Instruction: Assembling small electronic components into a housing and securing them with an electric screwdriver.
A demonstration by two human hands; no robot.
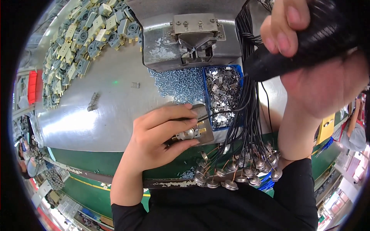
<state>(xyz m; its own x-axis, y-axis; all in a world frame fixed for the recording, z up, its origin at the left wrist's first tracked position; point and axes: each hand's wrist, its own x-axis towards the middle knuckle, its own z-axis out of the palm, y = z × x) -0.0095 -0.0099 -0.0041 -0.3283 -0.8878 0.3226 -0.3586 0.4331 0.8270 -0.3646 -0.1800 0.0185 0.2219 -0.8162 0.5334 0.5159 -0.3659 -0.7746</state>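
Note:
My left hand (pixel 162 133) is closed around a small part with a round silver cap and brass terminals (pixel 187 134), its fingers and thumb pinching from the left. That part rests over a flat metal plate (pixel 207 129) at the table's near edge, and a black wire runs to it from the right. Up at the right, close to the camera, my right hand (pixel 287 34) grips a black tool with a tapered nose (pixel 266 63), seemingly a power screwdriver. The tool's nose points left toward the blue bin (pixel 208 96) of small metal clips; its tip is not clear.
Loose silver screws (pixel 179 84) lie below a metal fixture (pixel 194 36). Grey-and-cream switch-like parts (pixel 83 38) are heaped at the far left. Two springs (pixel 93 102) lie on the steel table (pixel 115 127). Black wires (pixel 252 104) with round metal caps (pixel 231 184) hang over the near edge.

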